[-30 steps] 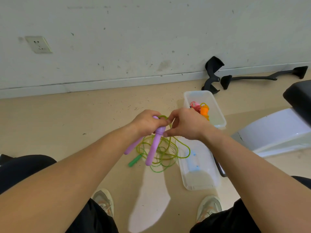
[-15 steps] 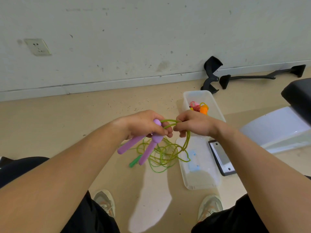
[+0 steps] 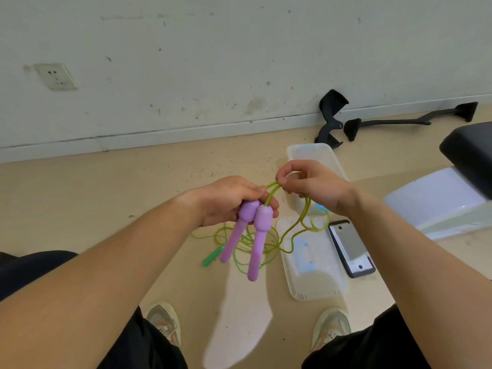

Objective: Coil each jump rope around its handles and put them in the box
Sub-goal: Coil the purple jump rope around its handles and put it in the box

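The main risk is a tangle: the slack of the yellow-green rope [image 3: 307, 209] trails down from the right hand [image 3: 311, 185] across the clear lid [image 3: 314, 286] and into a heap on the floor [image 3: 106, 195] at centre frame, where it overlaps a brighter green rope with a green handle [image 3: 213, 257]. Drawing in more cord could drag or knot the two together. A second risk is that the turns slip. The left hand [image 3: 229, 201] has its fingers [image 3: 255, 193] clenched round only the bulbous heads of the two purple handles [image 3: 255, 235], and the shafts hang down slightly splayed, so loose wraps would probably slide off the smooth plastic. The right fingers [image 3: 282, 179] pinch a small loop of cord just beside the handle heads, and no turns show on the shafts yet. The cord is thin, glossy and springy-looking, and comes out of the handle tops. The clear box [image 3: 300, 153] sits right of centre behind the right hand, which hides its inside.
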A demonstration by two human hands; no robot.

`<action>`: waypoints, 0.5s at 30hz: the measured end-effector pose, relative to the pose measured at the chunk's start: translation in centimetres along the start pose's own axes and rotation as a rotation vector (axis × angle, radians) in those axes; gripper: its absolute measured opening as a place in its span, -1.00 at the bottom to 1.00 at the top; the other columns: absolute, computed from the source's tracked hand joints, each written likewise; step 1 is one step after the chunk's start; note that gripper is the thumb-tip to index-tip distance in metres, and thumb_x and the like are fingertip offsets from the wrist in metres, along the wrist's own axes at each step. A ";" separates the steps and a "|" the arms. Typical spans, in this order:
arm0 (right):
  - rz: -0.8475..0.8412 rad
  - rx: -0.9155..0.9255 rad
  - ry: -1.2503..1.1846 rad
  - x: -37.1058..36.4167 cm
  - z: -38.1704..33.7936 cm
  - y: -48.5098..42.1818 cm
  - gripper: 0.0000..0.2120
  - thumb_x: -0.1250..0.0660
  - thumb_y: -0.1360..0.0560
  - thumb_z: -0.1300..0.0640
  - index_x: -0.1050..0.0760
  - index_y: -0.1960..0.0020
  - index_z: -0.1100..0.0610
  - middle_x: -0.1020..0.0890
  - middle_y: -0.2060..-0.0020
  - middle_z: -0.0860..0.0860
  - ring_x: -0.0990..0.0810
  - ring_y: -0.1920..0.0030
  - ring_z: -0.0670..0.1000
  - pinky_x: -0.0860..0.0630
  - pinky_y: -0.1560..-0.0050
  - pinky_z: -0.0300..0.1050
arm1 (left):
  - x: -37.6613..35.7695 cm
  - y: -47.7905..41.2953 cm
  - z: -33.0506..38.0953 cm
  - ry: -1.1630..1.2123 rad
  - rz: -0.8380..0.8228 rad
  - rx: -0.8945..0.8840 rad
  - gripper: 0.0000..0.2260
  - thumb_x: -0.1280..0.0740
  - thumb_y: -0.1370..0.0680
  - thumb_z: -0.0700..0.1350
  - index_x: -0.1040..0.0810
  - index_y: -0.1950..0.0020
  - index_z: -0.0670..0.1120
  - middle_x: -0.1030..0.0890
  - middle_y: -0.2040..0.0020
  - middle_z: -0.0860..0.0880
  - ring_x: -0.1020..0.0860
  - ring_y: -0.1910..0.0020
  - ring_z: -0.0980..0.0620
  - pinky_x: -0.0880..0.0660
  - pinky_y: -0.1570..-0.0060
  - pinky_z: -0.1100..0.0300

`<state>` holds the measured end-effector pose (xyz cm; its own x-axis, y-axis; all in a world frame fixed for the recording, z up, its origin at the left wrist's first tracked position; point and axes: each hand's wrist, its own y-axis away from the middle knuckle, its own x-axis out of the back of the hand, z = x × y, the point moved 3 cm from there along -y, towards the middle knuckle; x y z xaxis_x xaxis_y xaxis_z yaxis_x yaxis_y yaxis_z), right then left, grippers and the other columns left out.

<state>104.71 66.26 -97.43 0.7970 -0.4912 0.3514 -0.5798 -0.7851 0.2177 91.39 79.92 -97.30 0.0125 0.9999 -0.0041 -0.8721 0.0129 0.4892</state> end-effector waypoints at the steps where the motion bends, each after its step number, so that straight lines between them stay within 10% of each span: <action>1: 0.000 0.008 -0.001 0.0 0.1 0.0 -0.91 -0.39 -0.55 0.22 -0.60 0.09 0.05 -0.55 0.40 -0.07 -0.40 0.22 0.06 -0.32 0.21 -0.12 | 0.0 -0.1 -0.1 0.012 -0.010 -0.020 -0.70 -0.12 -0.71 -0.15 -0.62 -0.16 -0.22 -0.69 -0.11 -0.13 -0.65 -0.14 -0.01 -0.55 -0.17 0.13; 10: -0.005 0.062 0.039 -0.4 -0.3 0.1 -0.88 -0.47 -0.48 0.32 -0.61 0.10 0.12 -0.67 0.34 -0.05 -0.64 0.25 -0.13 -0.53 0.12 -0.28 | -0.8 -0.4 -0.6 0.024 -0.044 0.015 -0.78 -0.24 -0.63 -0.25 -0.64 -0.18 -0.13 -0.70 -0.12 -0.04 -0.59 -0.25 0.03 -0.44 -0.27 0.06; 15: 0.045 0.079 -0.020 0.0 -0.5 0.2 -0.86 -0.52 -0.42 0.33 -0.62 0.13 0.14 -0.67 0.36 -0.04 -0.64 0.26 -0.09 -0.55 0.15 -0.30 | -1.5 -0.7 -0.9 -0.074 -0.056 -0.040 -0.78 -0.18 -0.69 -0.15 -0.62 -0.12 -0.13 -0.71 0.06 0.03 -0.64 0.01 0.11 -0.50 -0.11 0.17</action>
<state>104.49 66.25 -96.92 0.7742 -0.5334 0.3408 -0.6005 -0.7891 0.1292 91.55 78.44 -98.42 0.0963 0.9947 0.0348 -0.8880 0.0701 0.4545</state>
